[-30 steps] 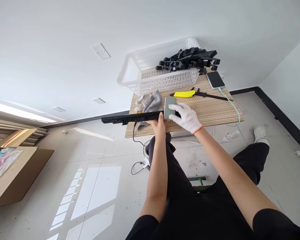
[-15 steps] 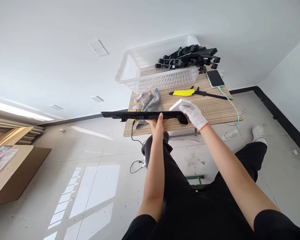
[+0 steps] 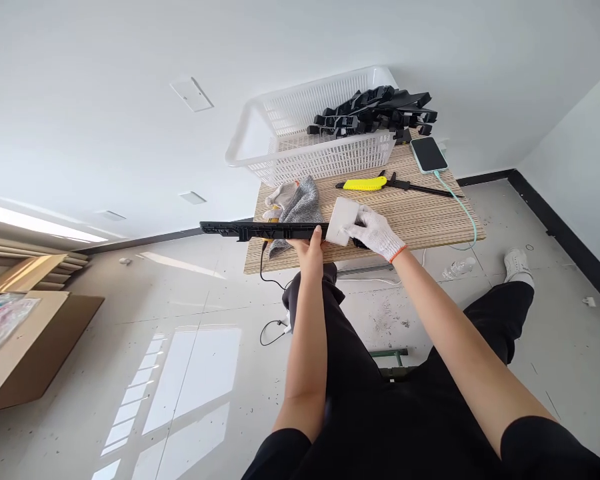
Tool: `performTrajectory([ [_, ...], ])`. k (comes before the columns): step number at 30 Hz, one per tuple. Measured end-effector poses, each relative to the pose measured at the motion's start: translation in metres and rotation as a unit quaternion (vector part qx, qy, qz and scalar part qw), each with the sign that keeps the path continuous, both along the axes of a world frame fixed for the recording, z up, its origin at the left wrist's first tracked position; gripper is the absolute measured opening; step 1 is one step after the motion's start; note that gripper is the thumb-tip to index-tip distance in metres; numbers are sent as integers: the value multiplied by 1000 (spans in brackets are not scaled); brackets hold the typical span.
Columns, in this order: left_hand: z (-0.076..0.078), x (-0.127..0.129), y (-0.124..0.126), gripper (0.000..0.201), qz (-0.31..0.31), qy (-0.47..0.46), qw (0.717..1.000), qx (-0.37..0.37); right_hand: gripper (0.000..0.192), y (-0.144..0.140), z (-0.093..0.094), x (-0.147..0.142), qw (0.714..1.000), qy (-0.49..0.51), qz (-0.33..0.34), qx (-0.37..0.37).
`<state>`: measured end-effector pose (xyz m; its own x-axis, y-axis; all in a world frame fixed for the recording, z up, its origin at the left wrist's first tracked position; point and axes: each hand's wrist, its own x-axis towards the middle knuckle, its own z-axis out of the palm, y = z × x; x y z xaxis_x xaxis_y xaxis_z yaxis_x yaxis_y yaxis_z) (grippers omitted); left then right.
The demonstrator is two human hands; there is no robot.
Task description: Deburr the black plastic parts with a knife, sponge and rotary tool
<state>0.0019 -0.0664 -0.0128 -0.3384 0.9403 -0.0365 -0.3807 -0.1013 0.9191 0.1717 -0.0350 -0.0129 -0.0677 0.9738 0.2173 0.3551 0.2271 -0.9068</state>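
Note:
A long, narrow black plastic part point(image 3: 275, 231) lies level across my view above the table's near edge. My bare left hand point(image 3: 310, 252) is closed round it right of its middle, thumb on the near side. In a white knitted glove with an orange cuff, my right hand point(image 3: 375, 232) grips a flat white block point(image 3: 342, 220), perhaps a sponge. The block overlaps the part's right end and hides a stretch of it; whether they touch I cannot tell. Behind the part lie a grey cloth point(image 3: 303, 203) and another white glove point(image 3: 282, 195).
On the wooden table point(image 3: 430, 217) stands a white plastic basket point(image 3: 320, 159) with several black parts piled at its right. A yellow-handled cutter point(image 3: 365, 184), a black slim tool point(image 3: 420, 187) and a phone point(image 3: 429, 156) on a cable lie in front. A bottle point(image 3: 459, 269) lies on the floor.
My right hand has moved slightly left and down, bringing the white block in front of the black part's right end, its broad face now toward me. My left hand keeps its grip.

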Motion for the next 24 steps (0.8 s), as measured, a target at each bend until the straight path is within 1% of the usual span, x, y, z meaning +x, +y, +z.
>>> performTrajectory([
  [3,-1,-2,1,72,-7,-1,1000,-2,38,-1,2,0,998,-23,-60,5],
  [4,-1,-3,1,72,-11,-2,1000,-2,39,-2,3,0,997,-26,-69,7],
  [7,-1,-4,2,72,-17,3,1000,-3,39,-4,3,0,999,-46,-20,10],
  [8,-1,-4,2,72,-18,5,1000,-3,39,-5,2,0,999,-42,-19,9],
  [11,0,-3,1,71,-15,3,1000,-1,37,-5,-1,0,998,-15,-55,11],
  [12,0,-2,1,71,-11,0,1000,-1,35,-5,-1,0,999,-15,-46,13],
  [14,1,-1,0,72,-1,-7,1000,-4,32,-4,-2,0,1000,-19,-3,9],
  [15,1,-1,0,73,1,-9,1000,-7,33,-2,-1,0,1000,0,4,3],
  [16,1,-1,0,74,1,-10,1000,-10,34,-1,-1,1,999,44,-11,-5],
  [17,1,-2,0,75,-1,-10,1000,-12,36,1,1,2,993,108,-42,-13],
  [19,0,-3,1,78,-10,-8,1000,-11,38,3,4,5,961,254,-110,-27],
  [20,-1,-4,1,81,-15,-8,1000,-8,39,2,5,7,942,308,-125,-38],
  [21,-2,-5,1,83,-20,-10,1000,-3,38,0,7,9,931,341,-118,-57],
  [22,-4,-6,2,85,-24,-12,1000,3,37,-3,9,10,927,355,-93,-79],
  [24,-7,-8,3,87,-28,-13,999,8,33,-11,12,12,929,348,-20,-120],
])
